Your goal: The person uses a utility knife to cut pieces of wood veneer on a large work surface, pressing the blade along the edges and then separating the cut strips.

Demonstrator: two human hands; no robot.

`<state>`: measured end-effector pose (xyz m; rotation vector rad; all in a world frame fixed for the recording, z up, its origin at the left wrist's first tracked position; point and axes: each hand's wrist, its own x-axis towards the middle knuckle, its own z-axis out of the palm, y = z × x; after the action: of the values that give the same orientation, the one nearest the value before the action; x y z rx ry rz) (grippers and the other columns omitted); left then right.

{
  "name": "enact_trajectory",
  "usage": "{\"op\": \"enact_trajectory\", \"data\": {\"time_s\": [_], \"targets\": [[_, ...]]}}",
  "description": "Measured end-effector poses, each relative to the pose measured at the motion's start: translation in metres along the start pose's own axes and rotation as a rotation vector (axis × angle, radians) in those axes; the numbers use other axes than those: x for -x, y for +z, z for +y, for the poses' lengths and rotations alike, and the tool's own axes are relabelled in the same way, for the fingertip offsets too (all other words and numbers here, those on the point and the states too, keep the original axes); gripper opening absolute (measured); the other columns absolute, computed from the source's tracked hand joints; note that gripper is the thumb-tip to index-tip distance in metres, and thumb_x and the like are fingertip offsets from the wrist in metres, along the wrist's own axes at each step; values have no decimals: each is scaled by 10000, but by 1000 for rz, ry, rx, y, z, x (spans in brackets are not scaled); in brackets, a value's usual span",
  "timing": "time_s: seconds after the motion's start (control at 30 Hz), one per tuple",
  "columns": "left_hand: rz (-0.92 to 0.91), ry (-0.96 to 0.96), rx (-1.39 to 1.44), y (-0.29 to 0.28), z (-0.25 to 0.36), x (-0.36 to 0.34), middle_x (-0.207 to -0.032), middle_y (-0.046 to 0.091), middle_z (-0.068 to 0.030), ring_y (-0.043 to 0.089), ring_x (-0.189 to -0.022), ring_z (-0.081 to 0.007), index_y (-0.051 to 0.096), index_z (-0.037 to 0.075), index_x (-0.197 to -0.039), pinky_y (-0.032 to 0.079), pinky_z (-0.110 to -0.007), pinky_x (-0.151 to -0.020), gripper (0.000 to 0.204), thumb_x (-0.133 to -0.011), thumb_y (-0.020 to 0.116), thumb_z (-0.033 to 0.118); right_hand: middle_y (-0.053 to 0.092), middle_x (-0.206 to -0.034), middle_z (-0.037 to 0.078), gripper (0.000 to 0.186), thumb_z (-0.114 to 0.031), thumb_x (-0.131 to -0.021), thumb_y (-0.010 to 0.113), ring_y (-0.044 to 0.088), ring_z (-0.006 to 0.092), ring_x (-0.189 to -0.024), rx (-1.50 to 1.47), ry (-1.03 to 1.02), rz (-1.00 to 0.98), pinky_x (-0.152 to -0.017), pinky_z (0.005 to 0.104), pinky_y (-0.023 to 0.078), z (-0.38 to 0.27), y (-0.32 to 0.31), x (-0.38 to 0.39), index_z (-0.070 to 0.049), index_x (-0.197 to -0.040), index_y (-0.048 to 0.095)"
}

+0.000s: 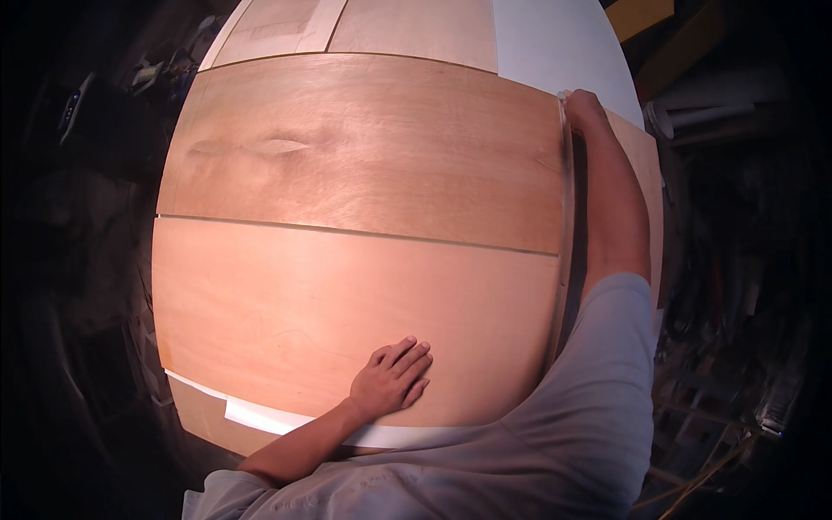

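Observation:
My left hand (391,379) lies flat on the near plywood panel (303,303), fingers stretched forward and nothing in its grasp. At the far right corner of the second plywood panel (373,147), my right hand (585,110) is closed, its fingertips pinched at the edge. What it grips there is too small and hidden to make out. A thin greyish strip (568,182) runs along the right edge of the panels beside my right forearm, with a dark band next to it. A narrow gap separates the two panels.
Beyond lie more pale wood pieces (407,35) and a white sheet (555,43). White strips (260,416) show under the near edge. Another board (637,165) extends right of my arm. A white roll (706,121) is at the dim right side.

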<state>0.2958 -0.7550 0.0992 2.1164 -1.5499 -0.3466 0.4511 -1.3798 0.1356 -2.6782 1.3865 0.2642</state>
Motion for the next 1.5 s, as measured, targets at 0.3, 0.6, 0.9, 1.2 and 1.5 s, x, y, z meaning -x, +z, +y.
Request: {"op": "enact_trajectory", "data": {"time_s": [0.3,0.6,0.9,1.2,1.5], "targets": [[-1,-1,-16,0,-1,1,-1417,601,-42,508,-1373,-240,678,140,-1267,413,-417,-1065,389,-935,684,342,728,-1067,258,289,-203,-991,591,718,414,-974,170,-141,53,-821,452,591,6,17,-24,43,-1071,719],[19,4,-13,-2,1,3,-1414,598,-35,512,-1364,-245,677,143,-1257,422,-419,-1063,380,-932,673,340,726,-1060,256,253,-112,-981,545,717,412,-983,373,-361,74,-863,458,582,28,24,-25,33,-1046,742],[29,-13,14,-3,4,5,-1433,584,-50,489,-1382,-264,644,129,-1285,406,-439,-1095,405,-930,664,322,720,-1005,297,308,-202,-1003,587,720,427,-968,314,-312,-85,-839,466,588,22,11,84,78,-1034,712],[44,16,15,-5,7,7,-1437,570,-74,467,-1397,-281,617,98,-1300,394,-451,-1108,423,-937,643,313,720,-1012,301,378,-271,-1010,609,729,431,-922,154,-193,-155,-805,472,592,38,7,172,90,-1089,689],[60,35,28,-2,6,11,-1446,546,-74,446,-1408,-282,591,94,-1315,378,-459,-1127,442,-926,651,296,704,-1136,284,297,-186,-982,579,689,428,-1088,40,-114,-140,-928,491,556,68,33,265,37,-1135,699]]}}
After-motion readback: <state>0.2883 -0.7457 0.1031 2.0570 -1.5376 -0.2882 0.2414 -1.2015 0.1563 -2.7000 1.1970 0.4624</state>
